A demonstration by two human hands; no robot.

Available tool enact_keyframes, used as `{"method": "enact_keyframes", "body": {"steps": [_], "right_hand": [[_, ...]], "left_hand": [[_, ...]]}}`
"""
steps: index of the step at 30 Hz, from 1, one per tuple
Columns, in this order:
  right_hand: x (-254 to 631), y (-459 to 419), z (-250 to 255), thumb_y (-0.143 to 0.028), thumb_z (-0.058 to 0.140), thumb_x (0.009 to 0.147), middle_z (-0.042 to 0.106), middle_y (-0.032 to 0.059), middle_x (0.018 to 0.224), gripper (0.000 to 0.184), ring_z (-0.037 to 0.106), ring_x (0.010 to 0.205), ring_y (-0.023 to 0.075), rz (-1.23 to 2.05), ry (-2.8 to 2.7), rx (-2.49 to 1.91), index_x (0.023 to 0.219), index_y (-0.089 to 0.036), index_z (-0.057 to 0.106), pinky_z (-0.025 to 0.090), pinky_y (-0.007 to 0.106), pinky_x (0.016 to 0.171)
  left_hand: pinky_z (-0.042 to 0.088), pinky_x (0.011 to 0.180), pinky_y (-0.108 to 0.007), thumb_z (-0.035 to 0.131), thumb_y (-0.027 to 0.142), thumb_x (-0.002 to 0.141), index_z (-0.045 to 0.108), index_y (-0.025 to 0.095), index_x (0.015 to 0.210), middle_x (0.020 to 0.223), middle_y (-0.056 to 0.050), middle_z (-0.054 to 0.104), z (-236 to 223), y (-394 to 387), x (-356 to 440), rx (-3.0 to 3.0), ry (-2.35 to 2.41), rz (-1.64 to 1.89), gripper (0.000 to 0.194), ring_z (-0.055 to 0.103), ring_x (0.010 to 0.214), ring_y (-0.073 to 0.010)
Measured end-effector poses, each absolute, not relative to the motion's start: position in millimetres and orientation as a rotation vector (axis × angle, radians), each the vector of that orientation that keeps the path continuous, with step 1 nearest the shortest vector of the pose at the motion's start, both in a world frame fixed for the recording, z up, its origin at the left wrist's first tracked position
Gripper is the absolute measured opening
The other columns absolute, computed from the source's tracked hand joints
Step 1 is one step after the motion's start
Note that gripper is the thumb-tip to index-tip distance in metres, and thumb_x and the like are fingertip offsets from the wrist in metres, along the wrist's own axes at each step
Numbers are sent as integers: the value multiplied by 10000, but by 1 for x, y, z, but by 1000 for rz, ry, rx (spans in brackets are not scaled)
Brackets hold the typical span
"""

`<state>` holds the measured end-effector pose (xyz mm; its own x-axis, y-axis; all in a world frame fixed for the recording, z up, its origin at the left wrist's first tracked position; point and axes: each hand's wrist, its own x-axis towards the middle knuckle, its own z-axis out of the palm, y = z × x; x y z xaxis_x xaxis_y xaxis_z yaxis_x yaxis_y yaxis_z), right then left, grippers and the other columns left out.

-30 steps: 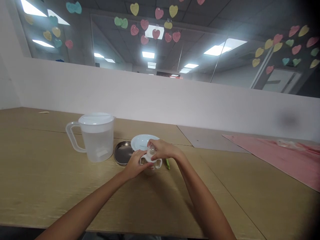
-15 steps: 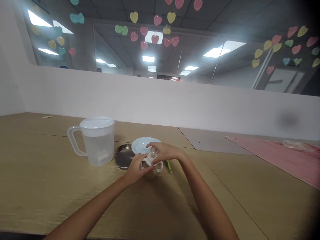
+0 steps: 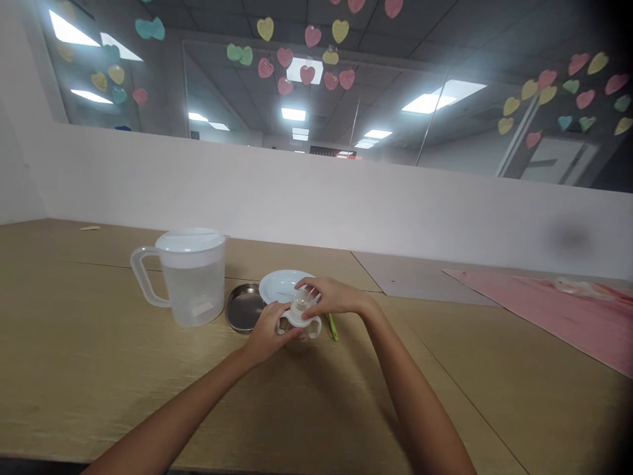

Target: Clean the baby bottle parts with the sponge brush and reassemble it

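Observation:
A baby bottle (image 3: 299,320) with a white two-handled collar stands upright at the middle of the table, its lower body mostly hidden. My left hand (image 3: 270,333) is closed round its left side, thumb across the front. On top sits a clear dome-shaped cap (image 3: 301,300). The fingers of my right hand (image 3: 329,297) curl round that cap from the right and behind. Just beyond the bottle lies a white bowl (image 3: 277,280), partly covered by my hands. A round dark metal dish (image 3: 243,309) is left of the bowl, close to my left fingers.
To the left stands a lidded clear plastic jug (image 3: 195,280) with liquid in it. A green-handled utensil (image 3: 333,328) lies right of the bottle. A pink cloth (image 3: 548,310) covers the table's right side. A white wall (image 3: 306,198) rises behind.
My right fingers have shifted slightly on the clear cap, and the right hand sits a little further right. My left hand keeps its hold. The view has moved slightly.

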<state>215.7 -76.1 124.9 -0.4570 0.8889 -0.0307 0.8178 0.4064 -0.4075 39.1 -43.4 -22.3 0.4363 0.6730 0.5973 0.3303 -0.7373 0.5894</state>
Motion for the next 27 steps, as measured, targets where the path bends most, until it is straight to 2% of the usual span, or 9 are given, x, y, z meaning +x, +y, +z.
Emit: {"method": "enact_keyframes", "body": {"steps": [5,10,27], "right_hand": [[207,-73,118,-370,715,626,623,45,924,521,560,801,173,429,-2465,-1499,1100,-187,600,405,245,656],[209,-71,120,-419,710,624,630,38,848,548,553,747,162,429,-2474,-1471,1102,-167,621,391,239,633],[213,-68,123,-443,718,624,634,41,879,580,571,802,177,535,-2441,-1468,1124,-167,619,419,254,679]], "left_hand": [[372,919,-390,541,542,788,540,204,1143,1092,-85,595,-23,-43,39,2312,834,1217,490,509,1023,-252],[368,927,-381,533,533,798,544,202,1136,1089,-77,599,-22,-43,38,2341,811,1227,473,512,1021,-244],[354,936,-403,519,552,798,541,196,1136,1110,-96,591,-21,-43,38,2364,822,1197,491,495,1034,-260]]}}
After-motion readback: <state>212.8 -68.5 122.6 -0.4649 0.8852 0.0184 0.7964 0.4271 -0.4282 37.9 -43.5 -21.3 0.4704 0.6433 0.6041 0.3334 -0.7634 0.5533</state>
